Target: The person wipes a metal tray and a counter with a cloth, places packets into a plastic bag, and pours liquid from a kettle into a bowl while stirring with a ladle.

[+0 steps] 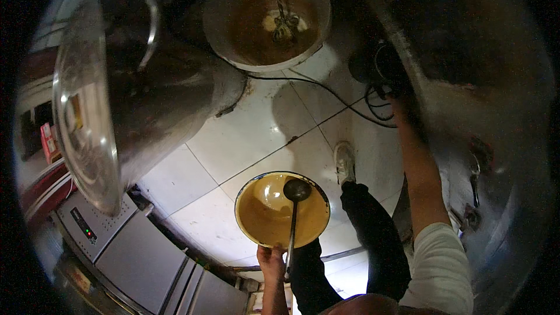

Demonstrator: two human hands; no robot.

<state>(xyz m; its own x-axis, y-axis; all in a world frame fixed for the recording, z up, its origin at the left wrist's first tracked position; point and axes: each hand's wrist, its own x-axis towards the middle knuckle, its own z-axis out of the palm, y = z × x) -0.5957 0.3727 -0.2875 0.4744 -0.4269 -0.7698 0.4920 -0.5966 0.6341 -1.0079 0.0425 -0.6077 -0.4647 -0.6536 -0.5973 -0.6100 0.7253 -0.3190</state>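
Note:
My left hand [272, 261] is closed on the near rim of a yellow enamel bowl [252, 227] with a dark edge. A metal ladle [297, 190] rests in the bowl, its long handle crossing the near rim beside my left fingers. Whether those fingers also grip the handle, I cannot tell. My right arm stretches forward on the right, and my right hand [396, 108] is in shadow beside a looped black cable [373, 114]. Its fingers are too dark to read.
A white tub [322, 46] with brown contents and a wire whisk [284, 28] is at the far side. On the left stand a large metal pot [169, 105] with a lid [87, 105] and a grey appliance [140, 256]. A metal surface [490, 111] lies right. Tiled floor [221, 146] is below.

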